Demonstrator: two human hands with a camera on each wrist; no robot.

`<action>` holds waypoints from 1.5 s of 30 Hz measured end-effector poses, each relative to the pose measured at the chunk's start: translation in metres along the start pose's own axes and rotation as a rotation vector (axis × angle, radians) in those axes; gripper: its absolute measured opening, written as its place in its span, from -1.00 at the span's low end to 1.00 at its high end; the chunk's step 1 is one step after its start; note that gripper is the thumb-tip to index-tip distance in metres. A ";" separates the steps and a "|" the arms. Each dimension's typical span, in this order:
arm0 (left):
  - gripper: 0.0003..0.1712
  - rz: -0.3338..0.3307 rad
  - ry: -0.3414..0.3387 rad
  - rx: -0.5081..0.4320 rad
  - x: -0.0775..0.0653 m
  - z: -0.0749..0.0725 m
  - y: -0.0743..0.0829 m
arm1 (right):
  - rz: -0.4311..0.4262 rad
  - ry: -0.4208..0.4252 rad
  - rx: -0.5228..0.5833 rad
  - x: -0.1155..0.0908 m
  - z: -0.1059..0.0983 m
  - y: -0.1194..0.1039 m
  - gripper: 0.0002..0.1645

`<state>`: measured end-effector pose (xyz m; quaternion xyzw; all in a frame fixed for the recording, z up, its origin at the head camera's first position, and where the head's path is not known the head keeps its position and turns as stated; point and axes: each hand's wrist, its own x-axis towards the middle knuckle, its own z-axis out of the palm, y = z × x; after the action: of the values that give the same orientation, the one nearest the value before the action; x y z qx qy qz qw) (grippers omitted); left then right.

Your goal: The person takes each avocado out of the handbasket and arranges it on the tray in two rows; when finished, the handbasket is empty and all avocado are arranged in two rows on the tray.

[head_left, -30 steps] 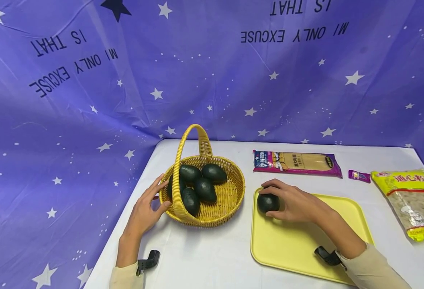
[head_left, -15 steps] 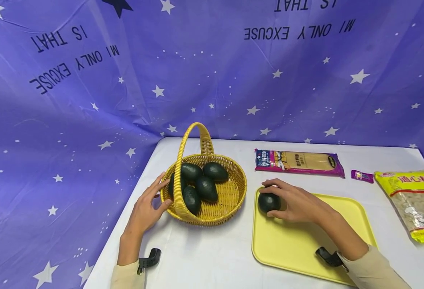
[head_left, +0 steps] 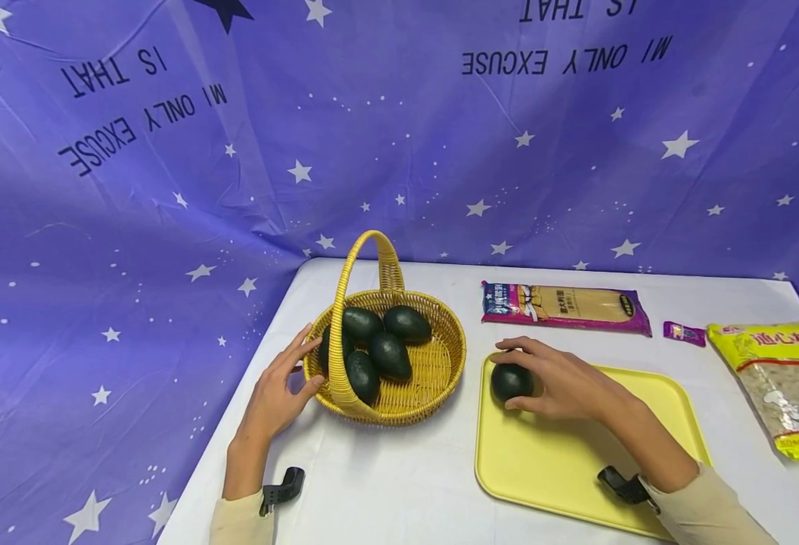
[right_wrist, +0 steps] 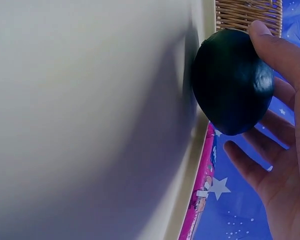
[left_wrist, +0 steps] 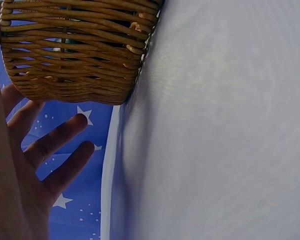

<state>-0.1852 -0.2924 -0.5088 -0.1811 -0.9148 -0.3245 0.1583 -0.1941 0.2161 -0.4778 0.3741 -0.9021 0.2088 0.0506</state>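
Observation:
A dark green avocado (head_left: 511,383) is at the far left corner of the yellow tray (head_left: 576,469). My right hand (head_left: 566,382) holds it from the right, its thumb on the near side and its fingers round the far side. The right wrist view shows the thumb pressed on the avocado (right_wrist: 232,82) and some fingers spread apart. A yellow wicker basket (head_left: 440,393) with several more avocados (head_left: 390,356) stands to the left. My left hand (head_left: 273,393) touches its left rim with fingers extended; in the left wrist view they spread beside the basket wall (left_wrist: 75,60).
The basket's tall handle (head_left: 338,325) arches over its left part. Behind the tray lies a purple pack of noodles (head_left: 566,306). A small purple packet (head_left: 684,333) and a yellow bag of pasta (head_left: 781,386) lie to the right. A starry purple cloth (head_left: 399,151) hangs behind the table.
The head view has shifted slightly. The avocado in my right hand sits a touch further right on the tray; the left hand stays at the basket rim.

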 end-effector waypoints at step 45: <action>-0.27 -0.013 -0.008 -0.017 -0.001 0.003 -0.002 | -0.161 0.105 0.017 0.043 -0.014 -0.031 -0.31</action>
<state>-0.1854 -0.2922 -0.5120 -0.1777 -0.9137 -0.3328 0.1510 -0.2044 0.1742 -0.4439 0.4345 -0.8634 0.2312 0.1112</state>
